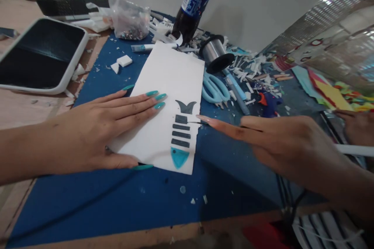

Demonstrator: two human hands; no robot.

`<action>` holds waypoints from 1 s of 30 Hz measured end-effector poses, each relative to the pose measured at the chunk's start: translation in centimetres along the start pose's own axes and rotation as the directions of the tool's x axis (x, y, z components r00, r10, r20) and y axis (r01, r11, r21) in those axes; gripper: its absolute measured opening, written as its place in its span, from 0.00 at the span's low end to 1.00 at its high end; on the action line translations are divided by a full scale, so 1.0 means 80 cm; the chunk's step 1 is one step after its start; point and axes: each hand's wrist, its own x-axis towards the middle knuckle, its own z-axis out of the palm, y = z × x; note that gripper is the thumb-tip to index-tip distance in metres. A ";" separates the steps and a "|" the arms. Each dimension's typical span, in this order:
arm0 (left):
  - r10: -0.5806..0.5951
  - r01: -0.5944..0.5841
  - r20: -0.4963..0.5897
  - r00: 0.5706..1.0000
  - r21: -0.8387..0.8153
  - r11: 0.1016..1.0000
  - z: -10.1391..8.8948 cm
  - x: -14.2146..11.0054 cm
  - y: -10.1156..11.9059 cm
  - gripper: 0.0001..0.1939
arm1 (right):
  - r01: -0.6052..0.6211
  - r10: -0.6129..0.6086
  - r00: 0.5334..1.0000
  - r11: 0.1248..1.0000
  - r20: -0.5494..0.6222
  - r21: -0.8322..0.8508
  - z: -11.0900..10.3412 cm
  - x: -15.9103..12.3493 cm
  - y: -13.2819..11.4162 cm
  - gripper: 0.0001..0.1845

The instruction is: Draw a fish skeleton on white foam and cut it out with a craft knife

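A white foam sheet (pixel 172 66) lies on a blue cutting mat (pixel 131 202). On it is a fish drawing with a dark tail (pixel 186 106), several dark bars (pixel 180 135) and a turquoise head (pixel 179 157). My left hand (pixel 117 118), with long turquoise nails, rests flat on the sheet, fingers stretched out. From the right, my right hand (pixel 271 144) grips a craft knife with its index finger extended along it. The thin blade (pixel 196 122) reaches the sheet beside the topmost bar; most of the handle is hidden by the hand.
A phone (pixel 43 54) lies left. Behind are a plastic bag (pixel 128 11), a dark bottle (pixel 194 4), a wire spool (pixel 215 53), light-blue pliers (pixel 215 88), pens (pixel 235 89) and white scraps (pixel 245 68). Another person's hand (pixel 358 126) shows at the right edge.
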 end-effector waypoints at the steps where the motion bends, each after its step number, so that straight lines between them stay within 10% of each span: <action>1: 0.005 -0.005 -0.005 1.000 0.004 1.000 0.000 0.000 0.000 0.44 | 0.029 -0.029 0.999 1.000 -0.034 0.011 0.004 0.006 -0.005 0.37; 30: 0.011 -0.010 0.012 1.000 -0.021 1.000 0.001 0.002 -0.001 0.46 | 0.148 -0.136 0.988 0.973 0.079 -0.179 0.003 0.039 -0.014 0.35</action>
